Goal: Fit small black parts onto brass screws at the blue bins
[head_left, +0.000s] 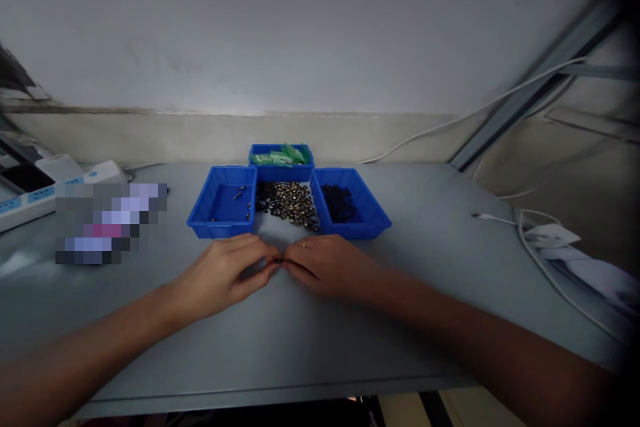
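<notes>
My left hand point(227, 271) and my right hand point(325, 265) meet fingertip to fingertip above the grey table point(300, 353). Both are pinched closed. A tiny dark piece shows between the fingertips, too small to name. Just beyond my hands lies a loose pile of small brass-coloured and black metal parts point(294, 201). Left of the pile stands a blue bin point(200, 213) with a few small metal parts in it. On its right, another blue bin point(373, 217) holds black pieces point(339, 203).
Behind the pile is a smaller blue bin point(257, 161) with green plastic strips or bags point(283, 155). A white power strip point(30, 203) lies at the left, near a pixelated object point(113, 223). White cables point(530, 247) run along the right side. A wall point(280, 47) rises behind the table.
</notes>
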Available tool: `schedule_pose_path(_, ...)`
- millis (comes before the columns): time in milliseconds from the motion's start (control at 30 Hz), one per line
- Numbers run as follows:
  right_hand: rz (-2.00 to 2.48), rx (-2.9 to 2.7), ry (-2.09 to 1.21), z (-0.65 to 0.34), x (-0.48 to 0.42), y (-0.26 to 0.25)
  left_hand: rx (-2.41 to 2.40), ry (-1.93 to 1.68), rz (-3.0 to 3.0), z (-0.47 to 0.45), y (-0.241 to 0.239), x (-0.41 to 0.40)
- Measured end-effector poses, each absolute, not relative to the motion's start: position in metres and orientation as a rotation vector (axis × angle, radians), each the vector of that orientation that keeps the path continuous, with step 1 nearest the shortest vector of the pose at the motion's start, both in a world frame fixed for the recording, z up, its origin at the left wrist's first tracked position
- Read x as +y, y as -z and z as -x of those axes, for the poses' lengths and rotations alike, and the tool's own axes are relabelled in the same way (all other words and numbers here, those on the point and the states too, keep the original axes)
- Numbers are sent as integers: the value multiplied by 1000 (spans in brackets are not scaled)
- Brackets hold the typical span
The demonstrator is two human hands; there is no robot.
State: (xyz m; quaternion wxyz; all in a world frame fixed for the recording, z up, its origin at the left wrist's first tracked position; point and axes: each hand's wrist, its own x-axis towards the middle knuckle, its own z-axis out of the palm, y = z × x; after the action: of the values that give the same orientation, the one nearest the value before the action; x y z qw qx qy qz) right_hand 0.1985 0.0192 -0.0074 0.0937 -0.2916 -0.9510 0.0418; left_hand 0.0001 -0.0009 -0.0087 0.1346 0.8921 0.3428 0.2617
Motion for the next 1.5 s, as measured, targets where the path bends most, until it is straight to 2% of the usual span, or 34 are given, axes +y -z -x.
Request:
schedule_pose_path(200, 875, -2774, -151, -200, 17, 3, 1183, -572, -2543, 0, 6, 0)
schedule_pose_path(367, 770, -2739, -77, -200, 13, 3, 1079, -410, -2589, -4, 8, -4)
schedule_pose_path(933, 859, -2787, -138, -200, 17, 3, 1086, -712, -2417, 0, 6, -2)
schedule_pose_path(1233, 857, -2826, -174, -199, 19, 7, 937, -713, -2480, 1, 5, -2)
schedule_pose_path(1500, 940, -2769, -226, -200, 20, 3, 1132, -670, -2544, 2, 10, 1)
